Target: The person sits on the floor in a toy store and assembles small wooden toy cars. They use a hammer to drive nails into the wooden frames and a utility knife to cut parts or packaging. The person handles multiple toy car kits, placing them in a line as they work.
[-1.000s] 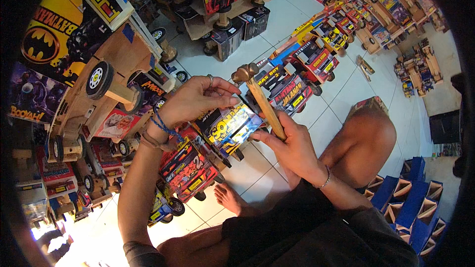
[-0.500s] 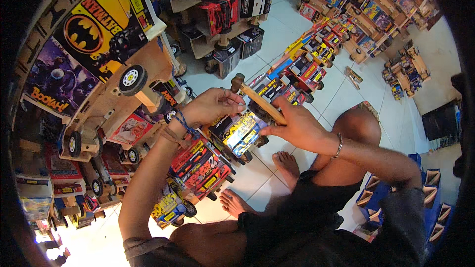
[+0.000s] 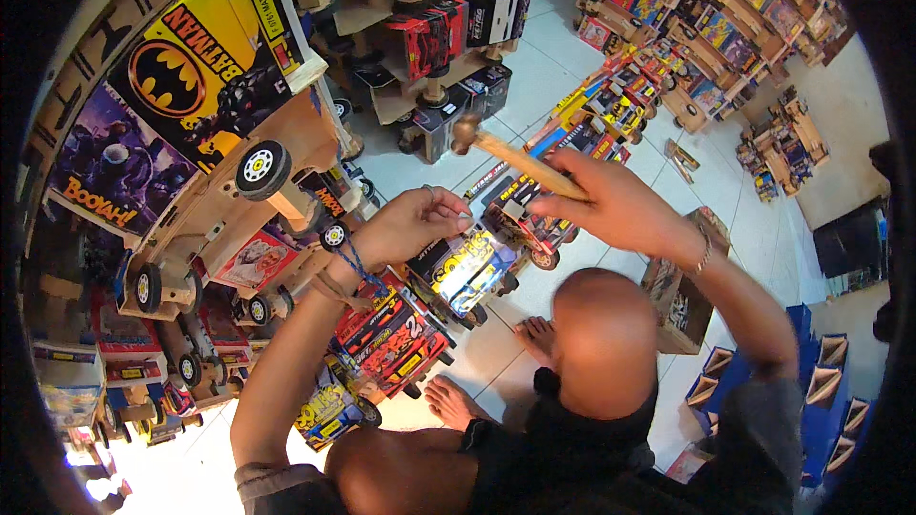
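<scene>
My left hand is pinched at the top edge of a yellow and blue toy truck standing on the tiled floor. What sits between the fingertips is too small to tell. My right hand grips the wooden handle of a hammer. The hammer's head is raised above and behind the truck, and the handle slopes down to the right. A red toy truck stands just in front of my left wrist. My bare knee and feet lie below the trucks.
A large wooden truck with printed panels leans at the left. Rows of toy trucks run across the floor at the back, beside wooden racks. A cardboard box and blue boxes stand at the right.
My right hand has swung out to the right and the hammer handle lies flatter. My left hand has stayed pinched on the yellow truck. The view has tilted.
</scene>
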`<state>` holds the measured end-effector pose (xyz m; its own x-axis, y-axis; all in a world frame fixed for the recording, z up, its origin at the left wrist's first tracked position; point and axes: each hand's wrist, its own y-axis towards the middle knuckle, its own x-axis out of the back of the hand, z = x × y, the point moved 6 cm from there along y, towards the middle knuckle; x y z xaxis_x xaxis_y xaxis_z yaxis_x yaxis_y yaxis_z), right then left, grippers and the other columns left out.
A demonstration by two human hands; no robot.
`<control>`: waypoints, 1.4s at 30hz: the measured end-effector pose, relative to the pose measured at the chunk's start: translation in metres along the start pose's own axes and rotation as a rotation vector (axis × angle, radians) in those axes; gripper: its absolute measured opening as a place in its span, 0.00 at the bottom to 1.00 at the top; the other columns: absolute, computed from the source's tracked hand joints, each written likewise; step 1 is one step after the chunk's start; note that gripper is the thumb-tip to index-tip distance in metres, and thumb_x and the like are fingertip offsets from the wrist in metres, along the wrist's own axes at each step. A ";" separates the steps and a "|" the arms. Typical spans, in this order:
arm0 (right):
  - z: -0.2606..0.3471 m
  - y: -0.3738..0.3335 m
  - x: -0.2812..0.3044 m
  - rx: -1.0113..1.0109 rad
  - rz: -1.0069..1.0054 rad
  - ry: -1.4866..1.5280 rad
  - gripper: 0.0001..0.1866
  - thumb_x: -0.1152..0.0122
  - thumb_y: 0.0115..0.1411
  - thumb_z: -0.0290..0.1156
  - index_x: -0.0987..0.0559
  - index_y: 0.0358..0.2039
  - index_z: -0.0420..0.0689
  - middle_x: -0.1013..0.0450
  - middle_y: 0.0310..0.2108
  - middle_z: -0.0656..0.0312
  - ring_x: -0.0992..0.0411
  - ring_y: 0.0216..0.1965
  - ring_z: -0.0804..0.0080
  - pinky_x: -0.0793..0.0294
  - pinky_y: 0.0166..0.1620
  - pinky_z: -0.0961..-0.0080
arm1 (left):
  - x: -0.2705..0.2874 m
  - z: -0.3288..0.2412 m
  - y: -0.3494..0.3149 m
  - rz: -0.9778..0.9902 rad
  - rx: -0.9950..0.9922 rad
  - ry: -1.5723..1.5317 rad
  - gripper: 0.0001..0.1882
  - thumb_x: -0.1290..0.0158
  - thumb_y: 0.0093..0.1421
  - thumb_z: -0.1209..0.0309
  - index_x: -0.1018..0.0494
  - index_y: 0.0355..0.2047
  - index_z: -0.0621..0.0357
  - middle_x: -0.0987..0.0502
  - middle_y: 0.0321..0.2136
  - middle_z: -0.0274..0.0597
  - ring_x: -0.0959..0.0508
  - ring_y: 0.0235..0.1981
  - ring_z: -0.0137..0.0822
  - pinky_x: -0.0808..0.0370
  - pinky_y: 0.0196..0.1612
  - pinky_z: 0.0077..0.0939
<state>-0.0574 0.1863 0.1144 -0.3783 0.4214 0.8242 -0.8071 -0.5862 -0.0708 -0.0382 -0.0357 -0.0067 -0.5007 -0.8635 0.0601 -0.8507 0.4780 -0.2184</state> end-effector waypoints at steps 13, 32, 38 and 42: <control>-0.017 -0.065 -0.038 -0.184 -0.168 0.412 0.11 0.35 0.64 0.27 0.21 0.47 0.40 0.21 0.29 0.66 0.32 0.29 0.88 0.33 0.32 0.84 | -0.015 -0.006 -0.006 -0.082 -0.030 -0.071 0.15 0.37 0.63 0.69 0.23 0.47 0.64 0.20 0.35 0.35 0.22 0.38 0.24 0.23 0.46 0.20; -0.021 -0.051 -0.079 -0.059 0.040 0.652 0.08 0.45 0.71 0.30 0.28 0.45 0.40 0.18 0.47 0.55 0.18 0.45 0.69 0.22 0.45 0.74 | -0.006 -0.007 0.000 -0.122 0.058 -0.001 0.17 0.34 0.60 0.68 0.21 0.45 0.65 0.18 0.36 0.35 0.21 0.38 0.22 0.23 0.44 0.18; -0.021 -0.052 -0.079 -0.056 0.041 0.664 0.08 0.44 0.71 0.30 0.27 0.45 0.40 0.19 0.48 0.54 0.19 0.48 0.67 0.22 0.47 0.73 | -0.007 -0.010 -0.001 -0.125 0.047 -0.023 0.16 0.34 0.61 0.68 0.21 0.45 0.64 0.18 0.36 0.34 0.20 0.37 0.22 0.23 0.43 0.18; -0.020 -0.055 -0.075 -0.023 0.008 0.601 0.09 0.43 0.70 0.32 0.27 0.46 0.41 0.18 0.45 0.55 0.18 0.45 0.67 0.22 0.46 0.73 | -0.007 -0.009 0.000 -0.110 0.058 -0.008 0.17 0.34 0.61 0.66 0.20 0.46 0.64 0.17 0.37 0.36 0.20 0.39 0.22 0.23 0.45 0.18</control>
<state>0.0059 0.2004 0.0451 -0.5691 0.7381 0.3624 -0.8102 -0.5786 -0.0938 -0.0361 -0.0284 0.0018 -0.4035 -0.9116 0.0787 -0.8894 0.3706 -0.2674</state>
